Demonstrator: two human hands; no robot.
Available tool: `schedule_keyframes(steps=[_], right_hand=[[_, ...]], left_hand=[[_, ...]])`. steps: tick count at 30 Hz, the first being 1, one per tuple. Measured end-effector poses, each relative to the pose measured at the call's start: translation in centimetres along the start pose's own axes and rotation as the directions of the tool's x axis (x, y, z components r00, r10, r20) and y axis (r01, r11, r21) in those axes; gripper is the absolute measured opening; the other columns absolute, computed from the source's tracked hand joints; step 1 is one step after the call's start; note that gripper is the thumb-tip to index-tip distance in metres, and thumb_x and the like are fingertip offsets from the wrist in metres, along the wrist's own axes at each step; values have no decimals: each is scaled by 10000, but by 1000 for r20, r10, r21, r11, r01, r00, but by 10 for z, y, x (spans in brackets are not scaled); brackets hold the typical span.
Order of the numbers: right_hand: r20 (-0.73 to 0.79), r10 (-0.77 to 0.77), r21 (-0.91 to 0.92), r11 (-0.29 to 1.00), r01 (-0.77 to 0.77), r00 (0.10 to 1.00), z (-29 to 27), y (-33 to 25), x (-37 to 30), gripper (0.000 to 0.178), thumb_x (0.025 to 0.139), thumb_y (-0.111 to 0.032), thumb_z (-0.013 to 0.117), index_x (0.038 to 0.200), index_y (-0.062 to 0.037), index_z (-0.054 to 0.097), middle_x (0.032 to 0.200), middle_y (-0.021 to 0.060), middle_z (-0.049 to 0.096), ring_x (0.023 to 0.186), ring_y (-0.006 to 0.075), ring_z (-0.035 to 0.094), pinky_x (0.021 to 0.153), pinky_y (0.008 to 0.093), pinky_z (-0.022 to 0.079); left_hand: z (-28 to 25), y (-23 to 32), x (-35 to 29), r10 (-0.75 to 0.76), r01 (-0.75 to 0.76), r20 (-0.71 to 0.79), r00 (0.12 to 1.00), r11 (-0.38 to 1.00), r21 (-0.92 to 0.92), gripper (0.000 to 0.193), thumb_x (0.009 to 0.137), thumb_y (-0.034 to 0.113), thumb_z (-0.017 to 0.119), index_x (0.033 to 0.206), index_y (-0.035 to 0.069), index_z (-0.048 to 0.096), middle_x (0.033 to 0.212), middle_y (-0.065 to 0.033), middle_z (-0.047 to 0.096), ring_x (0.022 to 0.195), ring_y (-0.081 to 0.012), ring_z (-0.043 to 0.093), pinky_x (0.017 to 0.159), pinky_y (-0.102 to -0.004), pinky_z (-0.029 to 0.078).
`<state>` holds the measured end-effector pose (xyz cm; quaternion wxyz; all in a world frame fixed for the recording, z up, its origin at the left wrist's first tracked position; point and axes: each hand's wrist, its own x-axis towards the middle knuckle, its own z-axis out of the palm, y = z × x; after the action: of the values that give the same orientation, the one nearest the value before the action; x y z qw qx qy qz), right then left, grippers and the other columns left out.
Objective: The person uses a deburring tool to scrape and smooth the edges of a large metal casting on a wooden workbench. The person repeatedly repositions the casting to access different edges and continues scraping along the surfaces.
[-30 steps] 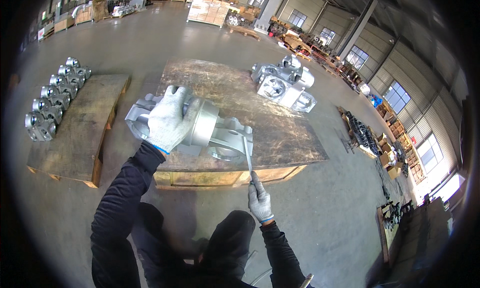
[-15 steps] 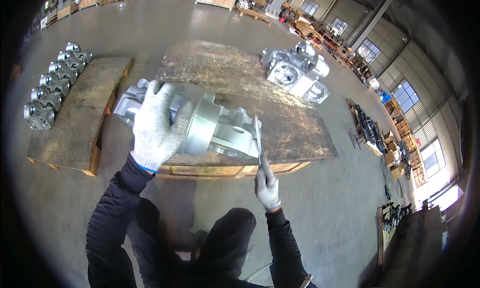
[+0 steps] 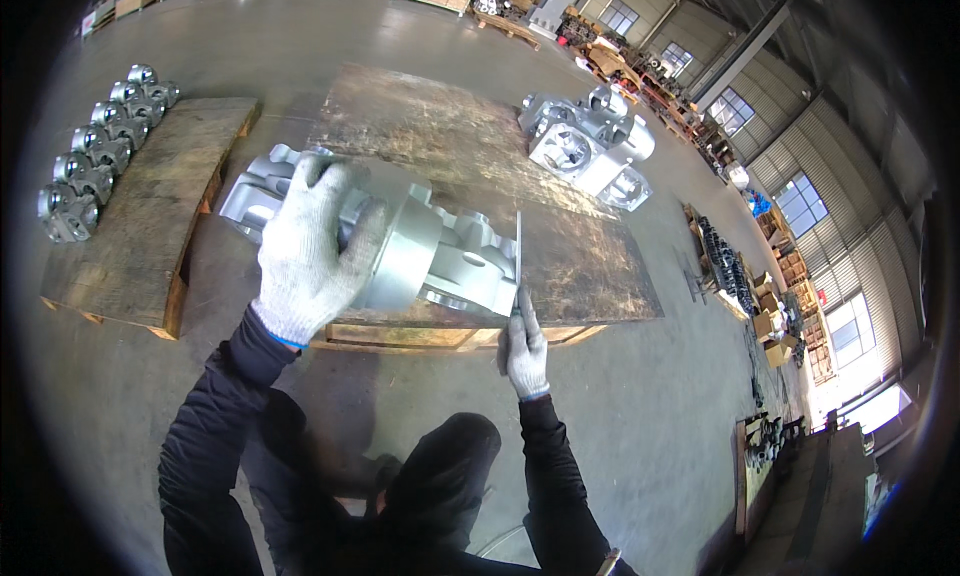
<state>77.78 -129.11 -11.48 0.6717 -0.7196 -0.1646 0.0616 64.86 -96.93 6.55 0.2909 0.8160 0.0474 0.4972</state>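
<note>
A large silver metal casting (image 3: 405,261) lies on its side at the near edge of a worn wooden pallet top (image 3: 400,111). It has a round collar in the middle and openings at both ends. My left hand (image 3: 310,241), in a whitish knit glove, grips its left part from above with the thumb spread toward the collar. In my gloved right hand (image 3: 525,351) is a thin flat metal file (image 3: 519,251), pointing away from me along the casting's right end face. The fingers hide its handle.
Several silver castings (image 3: 590,146) are grouped at the pallet's far right. On the left, smaller forked castings (image 3: 105,136) stand in a row along another wooden pallet (image 3: 155,211). Dark parts and cartons (image 3: 770,326) line the right side of the floor.
My right hand has shifted slightly up and left, and the file has turned from a slant to nearly straight along the end face. My left hand keeps its grip on the casting.
</note>
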Motion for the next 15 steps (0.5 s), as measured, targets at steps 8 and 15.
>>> schedule_keyframes(steps=[8, 15], right_hand=[[-37, -199, -107, 975, 194, 979, 8, 18, 22, 525, 1150, -125, 455, 1669, -106, 384, 786, -73, 573, 538, -3, 373, 473, 201, 344], [-41, -123, -65, 991, 120, 992, -4, 18, 36, 527, 1133, -120, 474, 1651, -57, 399, 1423, 36, 683, 744, 64, 519, 696, 226, 499]], left_hand=[[-11, 0, -25, 50, -50, -25, 998, 999, -2, 361, 886, 110, 761, 1223, 28, 660, 1208, -188, 649, 975, -387, 726, 817, -425, 600], [-20, 2, -46, 110, -111, -76, 991, 994, -10, 384, 851, 93, 745, 1215, 13, 653, 1213, -200, 649, 1016, -379, 728, 845, -422, 606]])
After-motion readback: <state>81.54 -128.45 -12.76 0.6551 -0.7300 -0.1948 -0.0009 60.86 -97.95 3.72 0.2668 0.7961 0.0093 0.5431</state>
